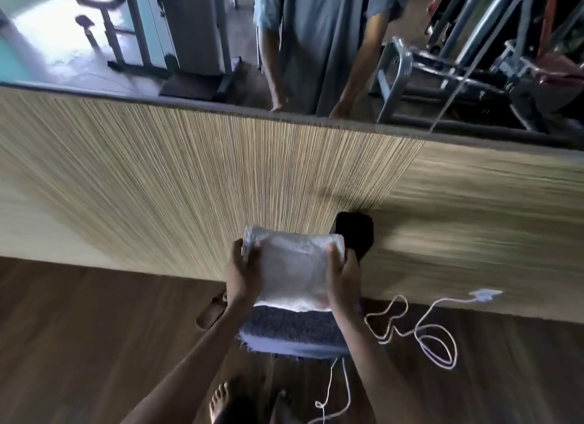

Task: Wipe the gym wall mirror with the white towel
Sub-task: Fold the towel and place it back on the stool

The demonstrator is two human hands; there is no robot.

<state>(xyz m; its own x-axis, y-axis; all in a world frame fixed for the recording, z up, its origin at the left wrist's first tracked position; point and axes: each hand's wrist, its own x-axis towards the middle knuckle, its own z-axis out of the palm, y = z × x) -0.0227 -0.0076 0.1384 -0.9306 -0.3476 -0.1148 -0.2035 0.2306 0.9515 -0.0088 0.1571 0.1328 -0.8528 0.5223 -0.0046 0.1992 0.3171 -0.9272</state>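
I hold a folded white towel in front of me, below the wall mirror. My left hand grips its left edge, thumb curled over the top. On the right edge, my right hand grips it the same way. The mirror fills the top of the view and reflects a person's torso, both arms and gym machines. Its lower edge runs above a wood-grain wall panel. The towel is well below the glass and not touching it.
A folded grey towel lies on the floor under the white one. A black object sits against the panel behind my right hand. A white cable loops over the wooden floor to a plug. My bare foot is below.
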